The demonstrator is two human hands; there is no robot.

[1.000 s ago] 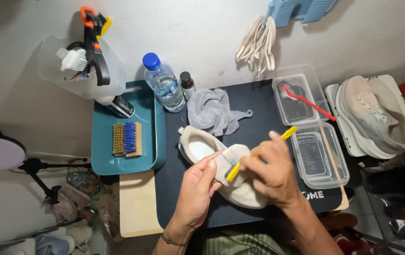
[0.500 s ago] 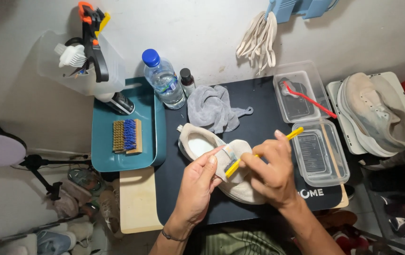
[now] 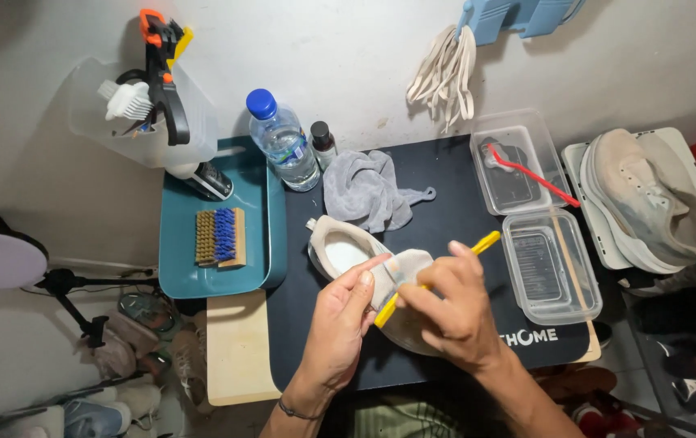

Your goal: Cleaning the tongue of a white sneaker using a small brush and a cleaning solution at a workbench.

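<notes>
one pale shoe [image 3: 340, 247] lies heel up-left, toe down-right; left hand [image 3: 340, 324] steadies it, grip pressed on; right hand [image 3: 453, 312] pinches one yellow brush [image 3: 478, 245].

Labelled clear bottle [image 3: 284, 146], blue cap, beside teal tray [image 3: 173, 243].

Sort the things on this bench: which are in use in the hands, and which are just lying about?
In use: left hand, right hand, pale shoe, yellow-handled brush.

Lying about: grey cloth, water bottle, wooden brush, second shoe, clear tubs.
</notes>
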